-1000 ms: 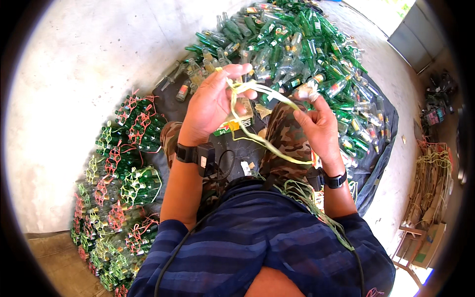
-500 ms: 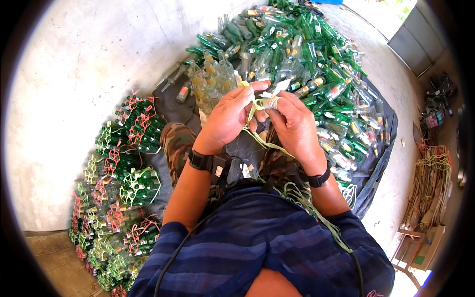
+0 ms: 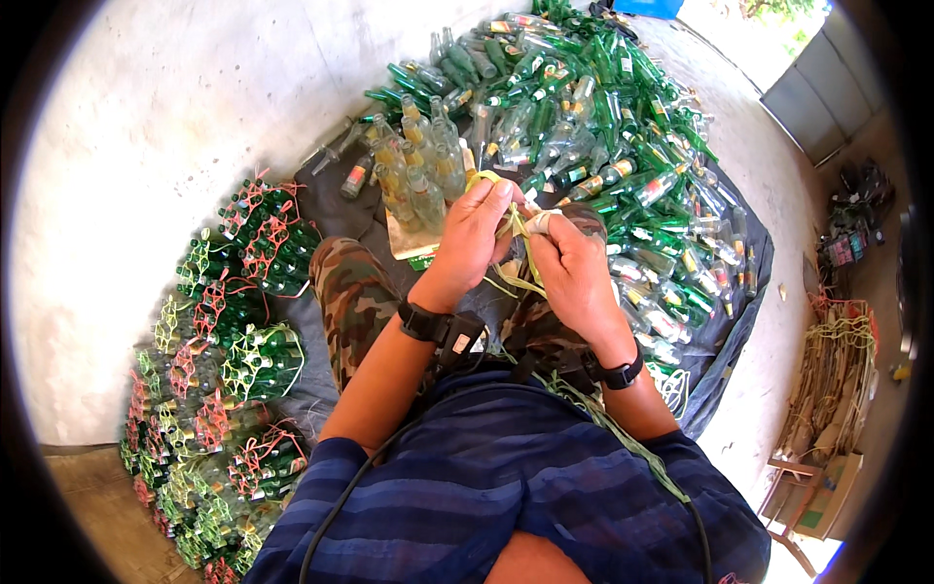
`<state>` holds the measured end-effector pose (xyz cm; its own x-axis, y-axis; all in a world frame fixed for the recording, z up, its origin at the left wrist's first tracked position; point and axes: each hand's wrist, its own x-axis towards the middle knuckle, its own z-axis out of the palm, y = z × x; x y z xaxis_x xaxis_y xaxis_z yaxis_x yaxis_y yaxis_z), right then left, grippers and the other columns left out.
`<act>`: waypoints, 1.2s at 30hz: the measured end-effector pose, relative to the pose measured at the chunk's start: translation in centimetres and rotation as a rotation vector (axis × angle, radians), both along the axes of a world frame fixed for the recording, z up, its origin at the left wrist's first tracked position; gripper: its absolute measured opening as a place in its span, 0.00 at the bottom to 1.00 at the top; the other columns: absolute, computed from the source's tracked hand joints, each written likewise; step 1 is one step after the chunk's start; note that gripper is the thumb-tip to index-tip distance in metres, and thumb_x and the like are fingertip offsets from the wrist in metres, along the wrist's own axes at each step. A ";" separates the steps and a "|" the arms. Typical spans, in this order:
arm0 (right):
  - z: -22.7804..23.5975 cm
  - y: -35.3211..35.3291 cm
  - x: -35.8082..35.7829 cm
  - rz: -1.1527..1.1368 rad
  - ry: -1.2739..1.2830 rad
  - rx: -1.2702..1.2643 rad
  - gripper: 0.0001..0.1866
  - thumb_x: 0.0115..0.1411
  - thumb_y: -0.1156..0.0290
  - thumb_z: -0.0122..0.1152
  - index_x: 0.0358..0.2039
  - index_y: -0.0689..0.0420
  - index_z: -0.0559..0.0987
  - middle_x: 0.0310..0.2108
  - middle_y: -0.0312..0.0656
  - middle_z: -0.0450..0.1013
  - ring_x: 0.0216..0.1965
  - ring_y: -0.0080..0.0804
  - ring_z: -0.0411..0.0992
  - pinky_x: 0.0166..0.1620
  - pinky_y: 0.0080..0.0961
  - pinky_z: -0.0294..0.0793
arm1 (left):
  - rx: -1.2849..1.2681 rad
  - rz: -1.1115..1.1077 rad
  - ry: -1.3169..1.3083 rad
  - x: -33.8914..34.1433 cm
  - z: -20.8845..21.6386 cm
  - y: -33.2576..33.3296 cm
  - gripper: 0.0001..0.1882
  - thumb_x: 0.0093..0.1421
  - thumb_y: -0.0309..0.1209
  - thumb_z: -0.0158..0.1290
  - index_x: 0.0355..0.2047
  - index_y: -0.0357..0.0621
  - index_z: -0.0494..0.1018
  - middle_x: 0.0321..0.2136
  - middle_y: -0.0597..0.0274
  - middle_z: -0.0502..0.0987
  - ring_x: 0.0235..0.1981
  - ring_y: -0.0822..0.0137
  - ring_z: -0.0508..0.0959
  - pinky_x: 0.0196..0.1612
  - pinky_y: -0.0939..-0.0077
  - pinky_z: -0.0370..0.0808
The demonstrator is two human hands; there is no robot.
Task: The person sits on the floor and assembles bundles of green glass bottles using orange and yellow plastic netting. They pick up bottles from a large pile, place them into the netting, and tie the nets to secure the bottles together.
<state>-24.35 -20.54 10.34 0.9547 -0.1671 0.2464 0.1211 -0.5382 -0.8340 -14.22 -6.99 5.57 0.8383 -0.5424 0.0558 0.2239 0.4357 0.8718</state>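
Observation:
My left hand (image 3: 470, 238) is closed, thumb pressed against the fingers, on a yellow-green plastic strand (image 3: 528, 265) that loops over its fingertips. Close beside it, my right hand (image 3: 576, 275) pinches the same strand, which hangs between the hands and below them. A whitish wrapping (image 3: 537, 223) is around a finger of my right hand. More strands (image 3: 623, 438) lie along my blue shirt. Just beyond my left hand, several clear glass bottles (image 3: 425, 195) stand upright, grouped on a small cardboard base (image 3: 413, 240).
A large heap of loose green and clear bottles (image 3: 623, 107) covers the dark sheet (image 3: 749, 229) ahead and right. At left, bottle bundles (image 3: 263, 362) are tied with red and yellow-green strands. A pale wall (image 3: 146, 127) rises at left; flattened cardboard (image 3: 832, 380) leans at far right.
Both hands have moved slightly nearer my body. My left hand's fingers have closed more tightly on the strand. My view has shifted a little, showing more of the upright bottles and their base.

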 end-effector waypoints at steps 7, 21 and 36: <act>-1.2 1.3 -0.8 -0.083 -0.059 0.012 0.07 0.70 0.76 0.54 0.38 0.62 0.66 0.22 0.57 0.72 0.26 0.65 0.73 0.29 0.49 0.70 | -0.010 0.127 0.061 0.1 -2.5 -1.5 0.17 0.80 0.44 0.46 0.37 0.46 0.72 0.20 0.74 0.66 0.13 0.82 0.58 0.16 0.83 0.52; -1.5 0.5 -2.4 0.098 0.088 0.401 0.15 0.69 0.79 0.51 0.56 0.59 0.74 0.28 0.27 0.68 0.27 0.16 0.63 0.30 0.23 0.67 | 0.174 0.201 -0.022 0.8 -6.0 -2.2 0.18 0.77 0.40 0.52 0.32 0.41 0.74 0.23 0.74 0.68 0.24 0.80 0.62 0.28 0.77 0.62; -4.0 -4.8 2.5 0.059 0.055 -0.046 0.30 0.67 0.62 0.69 0.66 0.58 0.73 0.59 0.49 0.79 0.52 0.36 0.81 0.54 0.33 0.77 | -0.034 0.229 0.017 1.4 -0.4 1.9 0.18 0.78 0.42 0.49 0.43 0.37 0.75 0.29 0.61 0.77 0.21 0.70 0.80 0.22 0.77 0.75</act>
